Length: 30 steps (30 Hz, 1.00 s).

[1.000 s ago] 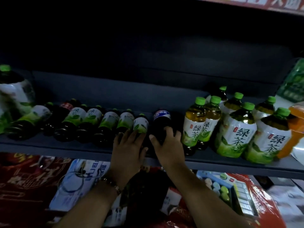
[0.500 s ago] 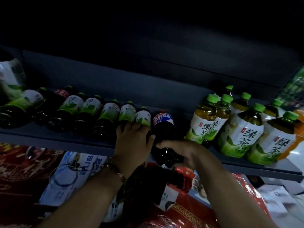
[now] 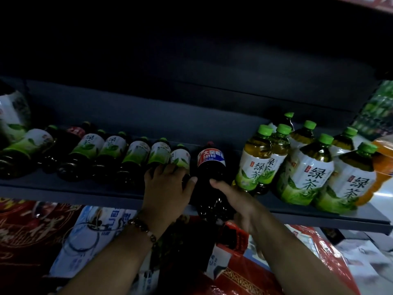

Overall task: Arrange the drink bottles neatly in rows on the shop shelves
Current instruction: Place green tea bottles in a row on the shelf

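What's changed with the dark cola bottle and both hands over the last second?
The right hand shifted from atop the dark red-and-blue-labelled cola bottle to gripping its base, drawing it partly over the grey shelf's edge. The left hand curled onto the neighbouring green-labelled tea bottle. Other bottles stayed put.

Dark grey shelf (image 3: 89, 189), front lip running left to right, dim lighting. Left half: row of green tea bottles lying on their sides (image 3: 136, 154), caps pointing to the far wall, packed side by side; one red-labelled dark bottle (image 3: 63, 143) is among them near the left end. Centre: dark cola bottle with red-blue DAYAO label (image 3: 210, 165), base overhanging the near edge. Right: cluster of upright green tea bottles with green caps (image 3: 306, 169), touching each other, several deep. Far right: orange drink bottle (image 3: 380, 167) against that cluster.
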{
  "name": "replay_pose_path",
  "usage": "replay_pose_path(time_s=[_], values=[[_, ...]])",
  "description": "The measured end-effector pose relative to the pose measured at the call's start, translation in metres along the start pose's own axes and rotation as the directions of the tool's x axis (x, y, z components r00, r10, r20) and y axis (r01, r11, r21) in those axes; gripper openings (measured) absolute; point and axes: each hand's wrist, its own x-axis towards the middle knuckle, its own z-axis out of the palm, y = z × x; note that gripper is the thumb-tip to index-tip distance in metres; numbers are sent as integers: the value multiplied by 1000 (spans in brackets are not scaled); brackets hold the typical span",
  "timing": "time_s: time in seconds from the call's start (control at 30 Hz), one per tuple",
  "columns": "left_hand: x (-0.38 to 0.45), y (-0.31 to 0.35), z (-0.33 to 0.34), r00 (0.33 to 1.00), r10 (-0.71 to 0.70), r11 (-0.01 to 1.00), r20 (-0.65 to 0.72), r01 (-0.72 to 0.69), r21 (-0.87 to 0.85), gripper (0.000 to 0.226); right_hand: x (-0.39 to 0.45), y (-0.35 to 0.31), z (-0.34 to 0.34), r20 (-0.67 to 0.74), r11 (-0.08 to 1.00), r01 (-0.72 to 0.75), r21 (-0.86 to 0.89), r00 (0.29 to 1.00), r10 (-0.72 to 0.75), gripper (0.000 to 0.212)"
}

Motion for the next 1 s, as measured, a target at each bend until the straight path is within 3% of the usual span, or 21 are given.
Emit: replay_pose_path(time_s=[0.07,0.2,0.27,0.4,0.5,0.6,0.73,0.87,1.0], values=[[-1,1,-4,1000,-14,1000,21,14,-20,77,-4,4,-1,12,996,77,54,997,-78,79],[7,6,-14,994,-68,995,83,74,-67,87,-16,9,-5,91,971,230,71,968,-235,33],[14,6,-18,984,-33,996,173,47,-78,92,-18,12,-4,107,945,325,41,939,-328,28],[23,3,-17,935,83,990,345,-37,-138,88,-9,14,2,106,870,493,3,865,-491,38],[28,-1,-7,955,108,981,278,-56,-187,87,1,12,4,101,816,579,-9,812,-575,48],[30,-1,-1,975,124,893,182,-29,-450,75,12,13,4,107,774,631,-48,774,-624,55],[27,1,1,986,76,851,147,13,-526,61,20,17,9,52,685,689,-237,713,-699,69],[25,10,4,994,21,835,108,42,-549,35,18,21,22,-154,584,508,-634,657,-738,85],[24,21,15,999,-8,875,-32,-9,-485,43,16,26,27,-171,539,482,-691,615,-769,83]])
